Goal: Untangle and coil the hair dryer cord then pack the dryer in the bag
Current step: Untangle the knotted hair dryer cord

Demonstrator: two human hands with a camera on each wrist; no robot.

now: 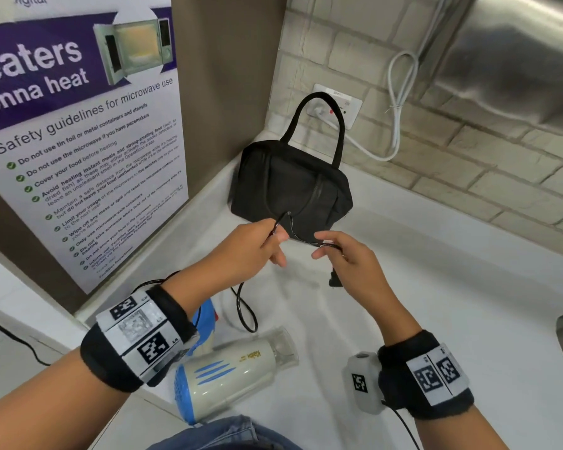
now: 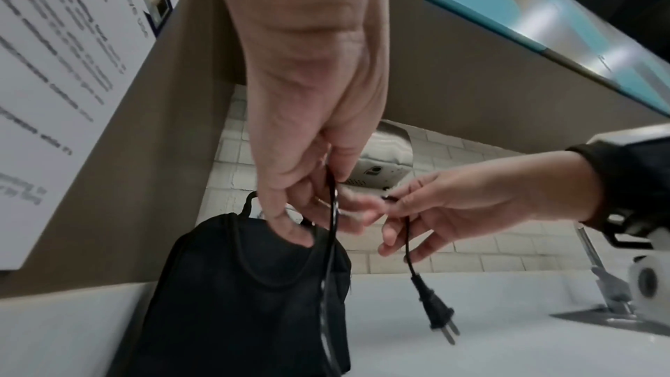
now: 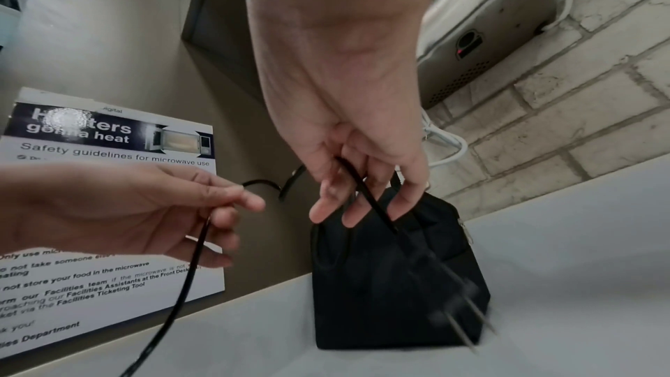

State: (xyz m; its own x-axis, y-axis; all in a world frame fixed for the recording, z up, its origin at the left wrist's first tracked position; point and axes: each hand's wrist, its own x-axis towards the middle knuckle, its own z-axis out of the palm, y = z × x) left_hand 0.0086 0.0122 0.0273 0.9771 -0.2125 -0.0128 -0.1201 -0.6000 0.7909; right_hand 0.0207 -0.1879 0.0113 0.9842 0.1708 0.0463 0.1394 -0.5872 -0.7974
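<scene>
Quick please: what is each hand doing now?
Left hand: pinches the black cord.
Right hand: pinches the same cord near its plug.

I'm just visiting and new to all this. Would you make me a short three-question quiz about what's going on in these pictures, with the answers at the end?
1. True or false: the hair dryer is already inside the black bag.
2. Which of the hands holds the cord nearest the plug? A) left hand B) right hand C) neither
3. Fill in: the plug is ____ any socket.

Key
1. False: it lies on the white counter, close to the person, with the bag farther back.
2. B: the plug hangs just below the right hand.
3. Not in: it dangles free above the counter.
</scene>
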